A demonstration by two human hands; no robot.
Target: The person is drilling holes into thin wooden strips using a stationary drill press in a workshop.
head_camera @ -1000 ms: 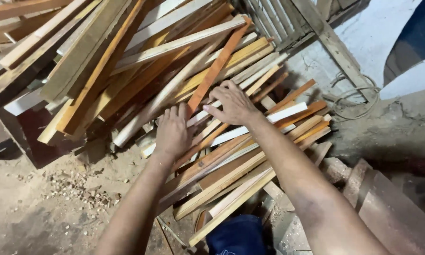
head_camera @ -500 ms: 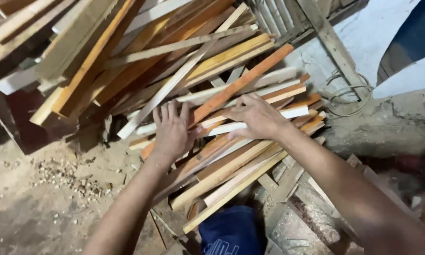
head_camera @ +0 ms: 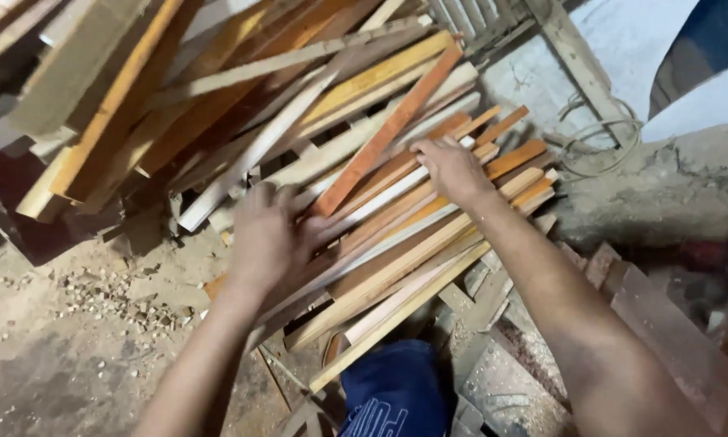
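Left hand: the left hand (head_camera: 265,235) lies palm down, fingers spread, on the lower end of a fan of wooden slats (head_camera: 396,243); its grip is apart, pressing flat on the wood rather than closed around any piece.
Right hand: the right hand (head_camera: 453,168) rests further up the same fan, fingers curled over the upper edges of several slats; whether the grip is actually clamped on one of them cannot be told, since the fingertips are partly hidden by the wood.
Slats: long, thin strips in pale, yellow and reddish-brown tones, lying side by side and overlapping, slanting from lower left to upper right between and beneath the two hands.
Orange strip: one orange-brown strip (head_camera: 392,128) lies on top of the fan at a steeper slant, its lower end near the left hand and its upper end above the right hand.
Stacked timber: a larger heap of boards and battens (head_camera: 162,89) fills the upper left, piled loosely and tilted at several angles, just beside the fan.
Floor: a dusty earthen floor (head_camera: 65,356) at lower left, with small wood chips (head_camera: 105,295) scattered near the heap.
Blue cloth: dark blue fabric (head_camera: 396,396) at the bottom edge, below the slats.
Cord: a loop of light cord (head_camera: 598,146) lies on the rough concrete surface (head_camera: 663,186) at right, well apart from the hands.
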